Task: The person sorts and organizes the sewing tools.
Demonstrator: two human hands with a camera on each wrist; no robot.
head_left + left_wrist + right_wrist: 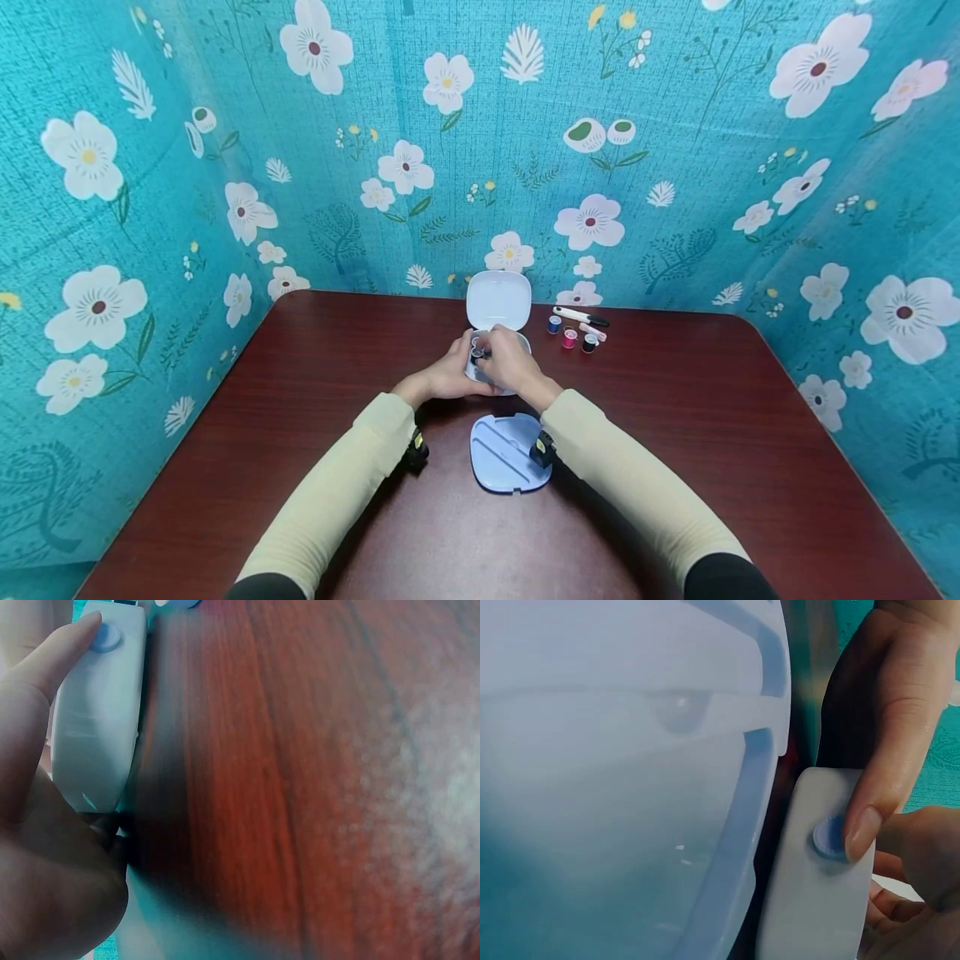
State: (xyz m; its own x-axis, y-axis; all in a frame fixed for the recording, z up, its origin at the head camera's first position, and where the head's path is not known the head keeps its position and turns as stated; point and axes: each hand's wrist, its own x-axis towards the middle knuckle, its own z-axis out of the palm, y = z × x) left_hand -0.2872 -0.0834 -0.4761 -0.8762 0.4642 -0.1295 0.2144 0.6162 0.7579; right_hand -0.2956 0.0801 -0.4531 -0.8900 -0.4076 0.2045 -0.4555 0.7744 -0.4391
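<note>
A white sewing kit case point(498, 390) stands on the table, its pale lid point(498, 300) raised at the back. My left hand point(450, 372) grips the left side of the case; its thumb point(64, 656) lies along the front by a round blue button point(830, 838). My right hand point(512, 357) reaches down over the open case from the right, its fingers curled at a dark thread spool point(477, 356) near the left wall. Another spool point(476, 342) shows just behind that one. The right hand hides much of the inside of the case.
A blue tray point(504, 462) lies flat in front of the case, under my right wrist. To the right are a blue spool point(553, 325), a pink spool point(570, 338), a black spool point(589, 343), a white-and-black slim tool point(581, 317) and a small pink item point(593, 332). Behind hangs a flowered curtain.
</note>
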